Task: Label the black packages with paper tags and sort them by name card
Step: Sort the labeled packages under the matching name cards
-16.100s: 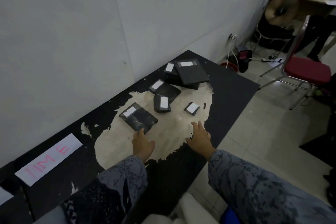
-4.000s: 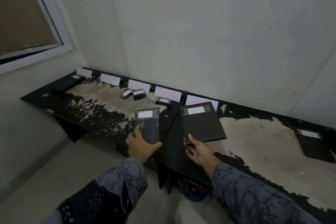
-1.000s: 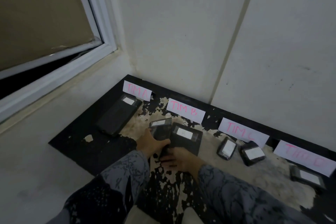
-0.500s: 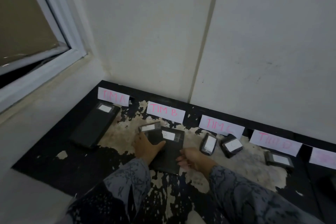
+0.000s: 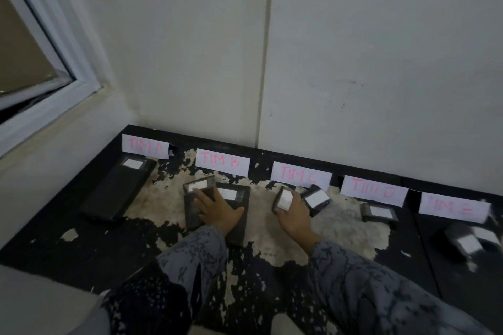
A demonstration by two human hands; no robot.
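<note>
While the left hand (image 5: 217,212) lies flat on two packages (image 5: 236,215), the right hand (image 5: 295,215) grips a small one (image 5: 284,200)

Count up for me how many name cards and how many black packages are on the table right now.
Name cards: 5, from TIM A to the blurred fifth card.
Black packages: 7, from the long package on the left to the blurred package at the right.
Total: 12
</note>
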